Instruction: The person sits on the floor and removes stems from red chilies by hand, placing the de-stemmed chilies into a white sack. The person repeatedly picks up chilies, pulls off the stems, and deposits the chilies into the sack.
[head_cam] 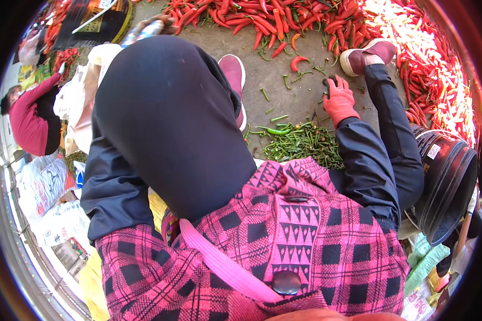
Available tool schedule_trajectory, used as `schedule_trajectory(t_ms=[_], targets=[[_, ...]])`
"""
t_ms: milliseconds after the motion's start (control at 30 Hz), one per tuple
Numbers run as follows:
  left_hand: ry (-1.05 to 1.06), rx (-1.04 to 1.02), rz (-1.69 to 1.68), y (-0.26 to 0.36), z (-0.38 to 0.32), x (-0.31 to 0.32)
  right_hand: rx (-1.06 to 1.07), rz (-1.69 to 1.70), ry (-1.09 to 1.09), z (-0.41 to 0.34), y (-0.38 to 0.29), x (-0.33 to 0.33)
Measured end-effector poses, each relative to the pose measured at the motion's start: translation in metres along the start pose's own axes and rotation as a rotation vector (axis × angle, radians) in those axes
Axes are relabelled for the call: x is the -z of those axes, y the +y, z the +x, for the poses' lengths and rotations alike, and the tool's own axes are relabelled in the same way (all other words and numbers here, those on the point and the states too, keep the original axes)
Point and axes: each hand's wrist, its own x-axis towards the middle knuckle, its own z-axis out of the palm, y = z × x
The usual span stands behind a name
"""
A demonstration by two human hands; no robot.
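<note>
My right hand (340, 99), in a red glove with dark fingertips, is low over the concrete floor, just above a pile of green chili stems (303, 145). Its fingers are partly bent; whether anything small is between them I cannot tell. My left hand (150, 28), in a worn, dirty light glove, shows only in part beyond my raised knee, between a black bucket (94, 22) and the red chilies (281, 20). What it holds is hidden. A curved red chili (299, 63) and scattered stems lie beyond my right hand. One green chili (278, 131) rests on the stem pile.
Stacked black buckets (446, 180) lie tilted by my right leg. A large sunlit heap of red chilies (434, 80) spreads at the right. Pale sacks (80, 104) stand at the left, near a crouching co-worker (34, 116). Another person (466, 240) is partly visible at lower right.
</note>
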Motion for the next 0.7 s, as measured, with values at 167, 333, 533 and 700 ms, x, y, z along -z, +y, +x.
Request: schedule_trajectory(t_ms=[167, 333, 533, 700], targets=[[0.396, 0.106, 0.439, -0.068, 0.025, -0.026, 0.051, 0.066, 0.178, 0.011, -0.039, -0.031], [0.167, 0.131, 0.678, -0.121, 0.05, -0.031, -0.004, -0.009, 0.058, -0.007, -0.016, -0.03], [0.096, 0.59, 0.46, -0.176, 0.062, -0.021, 0.05, -0.414, -0.234, -0.008, 0.01, 0.009], [0.065, 0.7, 0.351, -0.201, 0.059, -0.033, 0.203, 0.069, 0.354, 0.015, -0.037, 0.027]])
